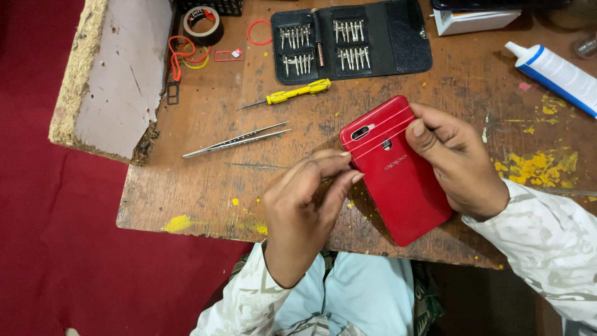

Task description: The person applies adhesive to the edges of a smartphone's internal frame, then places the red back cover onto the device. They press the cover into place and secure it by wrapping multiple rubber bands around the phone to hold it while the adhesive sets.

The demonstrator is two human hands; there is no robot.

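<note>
A red smartphone (pixel 398 177) lies face down on the worn wooden table (pixel 205 186), its camera end pointing away from me. My right hand (pixel 457 162) rests on its right edge, thumb pressed on the back near the fingerprint sensor. My left hand (pixel 305 208) has its fingertips pinched against the phone's left edge near the camera; whether it holds a small tool I cannot tell.
Metal tweezers (pixel 239 139) and a yellow-handled screwdriver (pixel 292 94) lie left of the phone. An open black bit case (pixel 351 40) sits at the back, with a tape roll (pixel 203 23), red rubber bands (pixel 259 32) and a small red tray (pixel 229 55). A white-and-blue tube (pixel 556 74) lies right.
</note>
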